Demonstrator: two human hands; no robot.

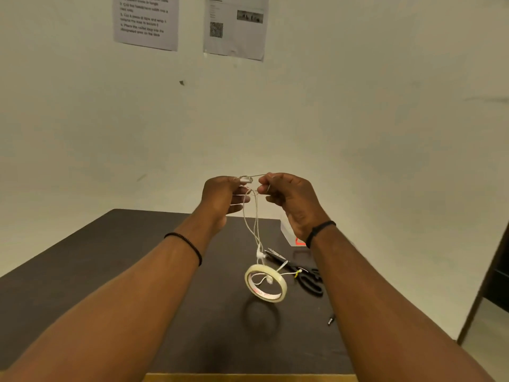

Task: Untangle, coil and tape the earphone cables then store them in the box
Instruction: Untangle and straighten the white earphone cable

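Observation:
I hold a white earphone cable up above the dark table. My left hand pinches the cable and its small inline piece near the top. My right hand pinches the same cable just to the right, so a short stretch runs taut between the two. The rest of the cable hangs down in tangled strands. Its earbuds dangle around and through a roll of clear tape, which tilts up off the table. A white box sits behind my right wrist, mostly hidden.
Black scissors lie on the table right of the tape roll. A small black plug lies near the table's right edge. Two printed sheets hang on the wall ahead. A dark cabinet edge stands at the far right.

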